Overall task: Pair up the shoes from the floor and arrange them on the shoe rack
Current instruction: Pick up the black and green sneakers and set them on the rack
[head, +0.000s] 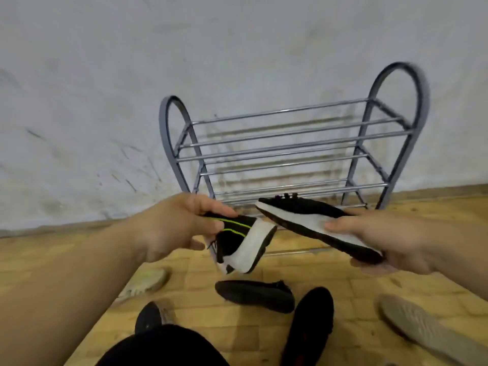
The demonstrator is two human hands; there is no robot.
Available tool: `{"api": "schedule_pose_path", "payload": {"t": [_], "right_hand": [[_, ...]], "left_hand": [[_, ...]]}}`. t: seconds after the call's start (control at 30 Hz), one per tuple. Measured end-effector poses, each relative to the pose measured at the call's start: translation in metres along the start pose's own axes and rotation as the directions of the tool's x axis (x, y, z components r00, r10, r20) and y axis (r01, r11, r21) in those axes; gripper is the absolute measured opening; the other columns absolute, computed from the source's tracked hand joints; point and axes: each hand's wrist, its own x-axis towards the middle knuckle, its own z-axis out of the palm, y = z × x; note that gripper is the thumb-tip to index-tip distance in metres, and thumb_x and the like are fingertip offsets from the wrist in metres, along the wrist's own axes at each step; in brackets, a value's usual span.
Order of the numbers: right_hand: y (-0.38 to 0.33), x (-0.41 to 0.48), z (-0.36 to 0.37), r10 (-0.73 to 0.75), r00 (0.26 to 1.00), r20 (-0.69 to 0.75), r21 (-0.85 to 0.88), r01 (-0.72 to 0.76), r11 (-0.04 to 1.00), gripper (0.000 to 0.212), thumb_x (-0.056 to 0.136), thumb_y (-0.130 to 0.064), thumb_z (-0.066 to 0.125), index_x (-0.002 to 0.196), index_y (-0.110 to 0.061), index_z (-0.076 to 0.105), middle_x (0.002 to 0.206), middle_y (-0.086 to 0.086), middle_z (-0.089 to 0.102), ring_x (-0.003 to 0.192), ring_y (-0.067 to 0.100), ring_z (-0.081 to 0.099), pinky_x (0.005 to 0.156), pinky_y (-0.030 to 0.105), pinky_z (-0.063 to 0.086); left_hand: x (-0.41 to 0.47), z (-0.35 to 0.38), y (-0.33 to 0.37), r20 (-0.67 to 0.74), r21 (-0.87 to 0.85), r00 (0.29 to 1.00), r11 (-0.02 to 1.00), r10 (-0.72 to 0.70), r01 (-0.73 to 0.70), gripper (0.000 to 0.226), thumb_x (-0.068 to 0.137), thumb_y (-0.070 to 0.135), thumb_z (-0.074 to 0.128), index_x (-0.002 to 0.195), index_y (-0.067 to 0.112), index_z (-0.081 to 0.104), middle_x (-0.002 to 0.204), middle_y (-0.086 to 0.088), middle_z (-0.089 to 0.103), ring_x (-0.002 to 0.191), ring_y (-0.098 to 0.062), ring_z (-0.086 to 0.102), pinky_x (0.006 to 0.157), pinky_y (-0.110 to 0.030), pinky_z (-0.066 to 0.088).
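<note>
Curling over the black knit upper of the green-striped sneaker [243, 241], the fingers [211, 207] of our left hand [171, 225] close tightly, thumb beneath, so that the shoe hangs toe-down below them. Two lime-green lines cross its side, and a thick white foam sole curves along its edge. Our right hand [390, 241] clasps the second sneaker [303, 220] at one end: one finger lies flat along the smooth white midsole and the others wrap under the dark outsole. This shoe slants up towards the left-hand fingers, its far tip near the first sneaker but apart from it. Both are held in the air.

Just beyond both sets of fingers stands the shoe rack [290, 154], made of grey metal tubing with arched end frames and thin horizontal rails, against a scuffed white wall [105, 101]. Below the fingers, on the yellowish wood-block floor [343, 273], lie two black shoes [256, 295]. A pale shoe [148, 282] lies under our left forearm. A beige shoe [422, 328], ribbed sole up, lies below the right hand.
</note>
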Motion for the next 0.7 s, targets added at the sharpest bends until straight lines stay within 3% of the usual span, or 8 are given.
{"api": "schedule_pose_path", "payload": {"t": [0.1,0.2,0.27,0.33,0.47,0.53,0.6,0.7], "right_hand": [[0.0,-0.039,-0.025,-0.052,0.997,-0.062,0.205,0.064,0.977,0.038,0.086,-0.056,0.073,0.115,-0.032,0.069,0.096,0.008,0.072,0.082,0.026,0.072,0.063,0.03,0.058],[0.007,-0.057,-0.03,-0.133,0.98,-0.146,0.353,0.177,0.919,0.037,0.085,-0.053,0.075,0.12,-0.049,0.064,0.092,0.005,0.074,0.08,0.025,0.072,0.069,0.035,0.059],[0.008,-0.063,-0.029,-0.195,0.957,-0.217,0.385,0.267,0.884,0.038,0.086,-0.048,0.075,0.117,-0.064,0.059,0.102,0.004,0.075,0.084,0.026,0.07,0.074,0.039,0.06],[0.008,-0.066,-0.028,-0.237,0.93,-0.282,0.395,0.338,0.854,0.042,0.087,-0.043,0.074,0.117,-0.067,0.056,0.108,0.003,0.074,0.086,0.026,0.069,0.078,0.043,0.061],[0.014,-0.072,-0.026,-0.322,0.86,-0.397,0.29,0.45,0.845,0.061,0.087,-0.036,0.077,0.138,-0.056,0.05,0.116,-0.013,0.066,0.102,0.025,0.07,0.09,0.048,0.062],[0.018,-0.075,-0.029,-0.424,0.799,-0.427,0.106,0.509,0.854,0.072,0.085,-0.039,0.082,0.145,-0.052,0.044,0.119,-0.026,0.057,0.103,0.002,0.062,0.083,0.021,0.054],[0.02,-0.074,-0.034,-0.479,0.765,-0.43,-0.05,0.51,0.859,0.078,0.081,-0.041,0.085,0.147,-0.051,0.044,0.122,-0.027,0.058,0.105,-0.006,0.058,0.079,0.009,0.042],[0.022,-0.066,-0.036,-0.496,0.756,-0.427,-0.133,0.49,0.861,0.074,0.081,-0.039,0.084,0.146,-0.046,0.05,0.127,-0.022,0.06,0.106,-0.004,0.058,0.08,0.009,0.041]], "left_hand": [[-0.015,0.02,0.071,-0.08,0.012,0.979,0.982,0.19,-0.19,0.035,0.1,0.008,0.064,0.102,0.039,0.08,0.099,-0.003,0.079,0.093,-0.017,0.072,0.083,-0.035,0.057],[-0.01,0.055,0.105,-0.197,0.065,0.919,0.94,0.342,-0.336,0.033,0.1,0.012,0.065,0.109,0.042,0.077,0.096,0.011,0.078,0.088,-0.006,0.073,0.074,-0.023,0.055],[-0.002,0.083,0.108,-0.242,0.026,0.895,0.924,0.376,-0.381,0.035,0.1,0.01,0.064,0.111,0.041,0.077,0.093,0.017,0.076,0.082,0.002,0.07,0.07,-0.016,0.051],[0.007,0.105,0.098,-0.275,-0.04,0.898,0.929,0.344,-0.368,0.038,0.102,0.008,0.06,0.111,0.042,0.077,0.091,0.016,0.075,0.079,0.002,0.069,0.068,-0.018,0.054],[0.025,0.119,0.082,-0.333,-0.127,0.912,0.947,0.24,-0.296,0.044,0.103,0.006,0.057,0.109,0.045,0.077,0.104,0.012,0.078,0.101,-0.016,0.073,0.087,-0.038,0.061],[0.031,0.123,0.085,-0.333,-0.121,0.909,0.944,0.251,-0.306,0.045,0.103,0.004,0.056,0.111,0.043,0.076,0.109,0.01,0.077,0.104,-0.014,0.072,0.093,-0.039,0.06],[0.033,0.129,0.089,-0.295,-0.071,0.908,0.941,0.296,-0.33,0.042,0.104,0.005,0.056,0.114,0.042,0.075,0.112,0.012,0.076,0.101,-0.004,0.071,0.088,-0.025,0.058],[0.033,0.134,0.092,-0.289,0.017,0.895,0.936,0.341,-0.351,0.038,0.104,0.009,0.056,0.115,0.042,0.073,0.103,0.015,0.074,0.082,0.003,0.068,0.065,-0.008,0.047]]}}
